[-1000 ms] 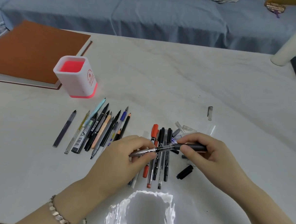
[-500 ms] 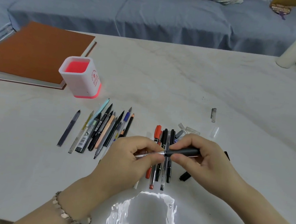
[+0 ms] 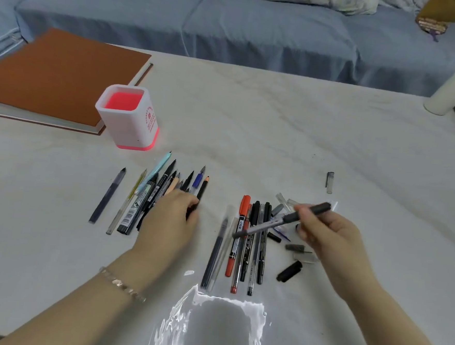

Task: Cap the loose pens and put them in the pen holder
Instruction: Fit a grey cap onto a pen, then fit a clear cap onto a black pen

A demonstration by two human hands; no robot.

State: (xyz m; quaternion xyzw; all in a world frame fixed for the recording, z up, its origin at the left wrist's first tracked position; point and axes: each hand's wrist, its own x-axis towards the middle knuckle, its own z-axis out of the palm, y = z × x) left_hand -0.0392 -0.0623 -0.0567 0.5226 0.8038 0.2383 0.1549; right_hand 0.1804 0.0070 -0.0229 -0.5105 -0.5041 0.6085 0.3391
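Fingers of the right hand (image 3: 332,239) pinch a silver-and-black pen (image 3: 268,225) near its black end. The pen is held tilted in the air, just above a row of pens (image 3: 248,244) lying side by side on the white table (image 3: 277,135).

The left hand (image 3: 169,222), with a bracelet (image 3: 121,286) on its wrist, rests on a fanned cluster of pens and pencils (image 3: 152,188). Its fingers curl down over them, and it is not possible to tell whether they grip one.

Loose caps (image 3: 289,271) (some black, some clear) lie scattered beside and beneath the right hand.

The pen holder (image 3: 132,128), a white square cup with a pink base, stands upright beyond the left cluster. Its open top shows a pink-red interior. It stands beside an orange notebook (image 3: 60,80).
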